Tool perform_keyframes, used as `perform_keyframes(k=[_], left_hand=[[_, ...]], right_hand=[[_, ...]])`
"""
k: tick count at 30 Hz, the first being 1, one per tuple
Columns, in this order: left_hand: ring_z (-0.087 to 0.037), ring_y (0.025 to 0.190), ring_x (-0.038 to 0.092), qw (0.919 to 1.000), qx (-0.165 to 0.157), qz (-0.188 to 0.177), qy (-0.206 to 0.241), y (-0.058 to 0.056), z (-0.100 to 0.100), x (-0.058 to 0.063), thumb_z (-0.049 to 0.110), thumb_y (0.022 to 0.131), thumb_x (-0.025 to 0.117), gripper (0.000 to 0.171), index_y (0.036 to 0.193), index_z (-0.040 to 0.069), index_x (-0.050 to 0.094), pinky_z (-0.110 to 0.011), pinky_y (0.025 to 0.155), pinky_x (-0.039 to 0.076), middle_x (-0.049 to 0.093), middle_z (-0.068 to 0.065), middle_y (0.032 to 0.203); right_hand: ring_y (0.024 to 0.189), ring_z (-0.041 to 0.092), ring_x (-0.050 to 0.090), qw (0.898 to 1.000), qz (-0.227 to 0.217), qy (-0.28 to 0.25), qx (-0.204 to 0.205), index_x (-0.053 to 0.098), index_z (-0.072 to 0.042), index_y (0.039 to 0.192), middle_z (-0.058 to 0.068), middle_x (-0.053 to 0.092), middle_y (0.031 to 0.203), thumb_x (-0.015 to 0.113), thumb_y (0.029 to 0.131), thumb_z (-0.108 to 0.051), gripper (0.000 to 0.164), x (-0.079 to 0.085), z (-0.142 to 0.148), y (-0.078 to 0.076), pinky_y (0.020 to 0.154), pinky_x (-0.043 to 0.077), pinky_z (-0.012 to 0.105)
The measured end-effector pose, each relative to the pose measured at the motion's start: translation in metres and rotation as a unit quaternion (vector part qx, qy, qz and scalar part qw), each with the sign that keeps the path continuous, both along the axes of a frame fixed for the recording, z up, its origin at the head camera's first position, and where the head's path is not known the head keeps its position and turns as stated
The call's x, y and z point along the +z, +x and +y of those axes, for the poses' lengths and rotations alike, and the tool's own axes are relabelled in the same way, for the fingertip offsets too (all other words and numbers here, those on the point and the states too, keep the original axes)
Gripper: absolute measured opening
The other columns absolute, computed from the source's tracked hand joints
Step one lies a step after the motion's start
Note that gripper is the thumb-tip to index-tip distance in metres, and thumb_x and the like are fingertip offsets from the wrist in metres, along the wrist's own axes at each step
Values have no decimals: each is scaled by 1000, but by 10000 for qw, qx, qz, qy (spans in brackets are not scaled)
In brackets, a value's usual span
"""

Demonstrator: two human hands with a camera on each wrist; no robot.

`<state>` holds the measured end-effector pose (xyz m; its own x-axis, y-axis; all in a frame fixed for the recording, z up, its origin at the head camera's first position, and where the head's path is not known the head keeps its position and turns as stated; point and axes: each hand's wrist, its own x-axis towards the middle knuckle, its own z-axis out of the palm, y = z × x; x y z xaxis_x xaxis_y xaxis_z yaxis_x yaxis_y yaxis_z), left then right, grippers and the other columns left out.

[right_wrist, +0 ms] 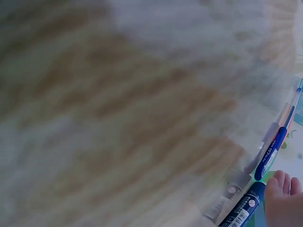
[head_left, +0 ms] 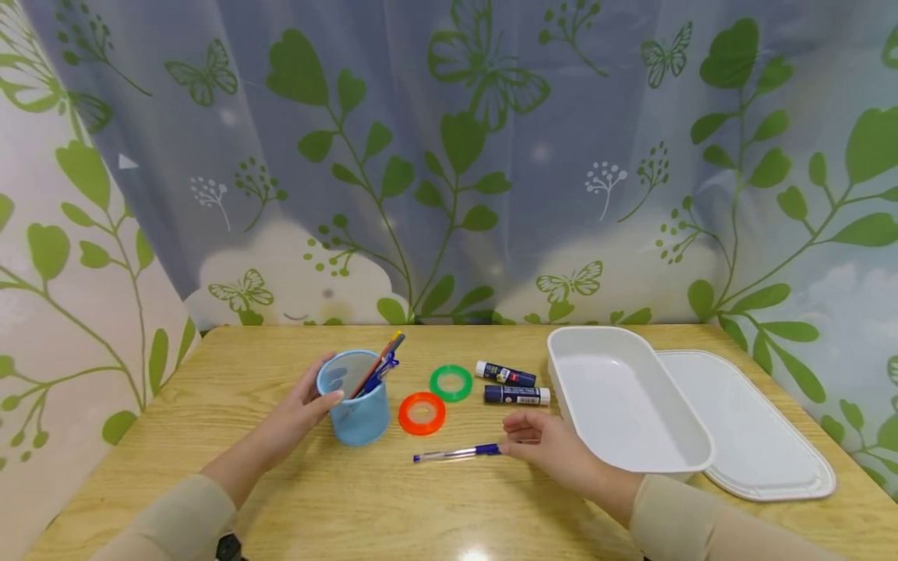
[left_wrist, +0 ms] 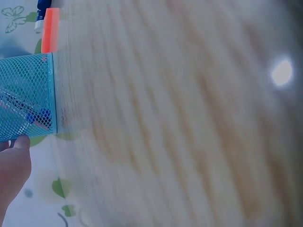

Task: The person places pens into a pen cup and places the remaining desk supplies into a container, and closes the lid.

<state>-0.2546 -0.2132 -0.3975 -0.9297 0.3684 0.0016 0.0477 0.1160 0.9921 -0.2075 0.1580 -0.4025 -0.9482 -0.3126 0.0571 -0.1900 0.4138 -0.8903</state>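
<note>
In the head view my left hand (head_left: 302, 405) grips a light blue mesh pen cup (head_left: 360, 419) at its left side, thumb near the rim. The cup stands upright with several pens and pencils (head_left: 379, 372) leaning to the right; its mesh wall (left_wrist: 28, 94) fills the left edge of the left wrist view. A clear ballpoint pen with a blue cap (head_left: 456, 453) lies on the table. My right hand (head_left: 554, 452) is at the capped end of this pen, fingers loosely bent, thumb tip right beside the cap. In the right wrist view the blue cap (right_wrist: 271, 155) lies beyond the fingertips.
A red tape roll (head_left: 422, 425) and a green tape roll (head_left: 451, 394) lie right of the cup. Two glue sticks (head_left: 505, 374) lie beside a white plastic bin (head_left: 631, 405). Its white lid (head_left: 765, 436) rests to the right. A printed curtain (head_left: 449, 195) hangs behind the table.
</note>
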Motion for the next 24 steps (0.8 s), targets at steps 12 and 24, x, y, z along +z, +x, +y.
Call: perform_keyframes(k=[12,24], left_hand=[[-35,139,8,10000,-38,-24,61,-1,-1,-1,21,98,49,72,151,18,0,-48,108,15,7,-22,152],[-35,139,8,10000,-10,-20,93,-1,0,-1,18,98,48,70,151,19,1,-48,108,16,5,-20,153]], right_hand=[[101,31,60,9955,36,829,457,58,6,113,16,63,108,73,81,-13,40,-2,2,2,87,47,43],[77,12,57,9789,332,1939,560,65,-10,90,-6,63,82,77,75,-10,19,-2,0,1,70,48,30]])
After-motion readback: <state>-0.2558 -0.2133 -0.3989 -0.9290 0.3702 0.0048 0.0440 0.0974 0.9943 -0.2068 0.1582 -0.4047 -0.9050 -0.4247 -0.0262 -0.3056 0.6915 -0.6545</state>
